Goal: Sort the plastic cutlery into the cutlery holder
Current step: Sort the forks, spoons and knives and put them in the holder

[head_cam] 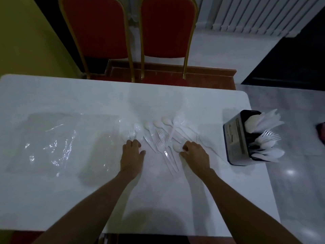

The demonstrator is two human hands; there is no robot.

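- Fingers (188,144) of the right hand (196,154) were curled, the thumb reaching toward 9 o'clock. Their tips met the bowl of a white spoon (176,147), but I could not tell whether they pinched it or only touched it.
- Left hand (132,153) lay at 9 o'clock of the right, a little apart. Its fingers (133,142) were bent downward and its thumb spread toward 3 o'clock. The tips were hidden just short of a fork (127,134), so I could not tell whether they held anything.
- Loose cutlery (163,136) – white spoons, forks and knives – fanned out on the table between the hands and at 12 o'clock of them, some pieces overlapping.
- Black cutlery holder (233,138) stood at 3 o'clock of the right hand, near the edge of the table. White spoons, forks and knives stuck out of its top.
- Crumpled clear plastic bag (52,141) lay flat at 9 o'clock, well apart from the left hand.
- White table (88,199) carried all of this – two red chairs (167,27) stood at its 12 o'clock side.
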